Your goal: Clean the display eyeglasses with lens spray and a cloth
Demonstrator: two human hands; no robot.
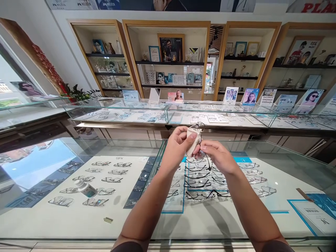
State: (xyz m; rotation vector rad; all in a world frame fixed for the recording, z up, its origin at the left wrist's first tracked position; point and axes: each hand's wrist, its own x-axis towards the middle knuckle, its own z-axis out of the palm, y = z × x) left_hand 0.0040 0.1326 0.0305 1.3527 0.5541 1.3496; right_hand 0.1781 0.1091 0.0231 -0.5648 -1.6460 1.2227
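My left hand [179, 145] pinches a small cream cleaning cloth [191, 141] with a zigzag edge, its thumb pressed on the cloth against a pair of eyeglasses [200, 126]. The glasses have a thin dark frame and are held up above the glass counter, tilted. My right hand [217, 154] grips the same glasses lower down, thumb and fingertips closed on the frame. A dark temple arm hangs below the fingers. The cloth and fingers hide part of the lenses.
Below lies a glass display counter [136, 224] with several rows of eyeglasses inside. A small white bottle [86, 188] and a small greenish metal piece [108, 220] are at the left. Behind runs another glass showcase [220, 108] with upright cards, then wooden wall shelves [166, 23].
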